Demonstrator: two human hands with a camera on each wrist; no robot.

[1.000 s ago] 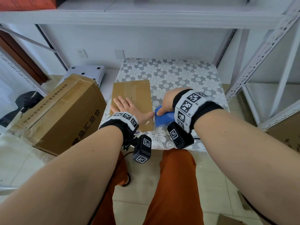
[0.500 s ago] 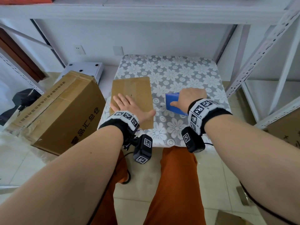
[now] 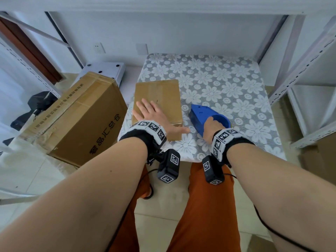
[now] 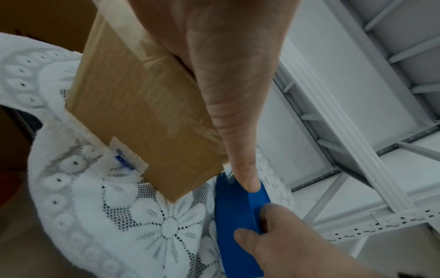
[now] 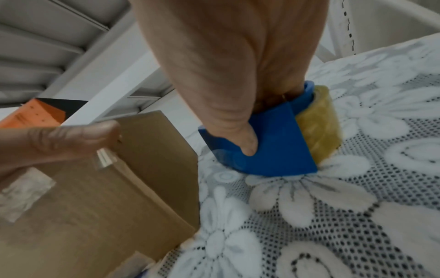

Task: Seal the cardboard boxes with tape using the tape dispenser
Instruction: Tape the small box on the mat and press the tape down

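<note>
2 boxes: flat cardboard box (image 3: 157, 99) at the table's (image 3: 218, 79) left edge, big carton (image 3: 72, 120) on the floor. Left hand (image 3: 154, 115) spread flat on the box. Right hand (image 3: 212, 126) grips 1 blue tape dispenser (image 3: 201, 113) just right of the box; cloth beyond is free.

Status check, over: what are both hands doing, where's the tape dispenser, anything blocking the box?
Left hand flat on small box. Right hand grips dispenser, resting on tablecloth beside box. Tape already on box top. Nothing in the way.

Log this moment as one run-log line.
left hand: flat on small cardboard box | right hand: grips blue tape dispenser, beside box on lace tablecloth | tape strip along box
</note>
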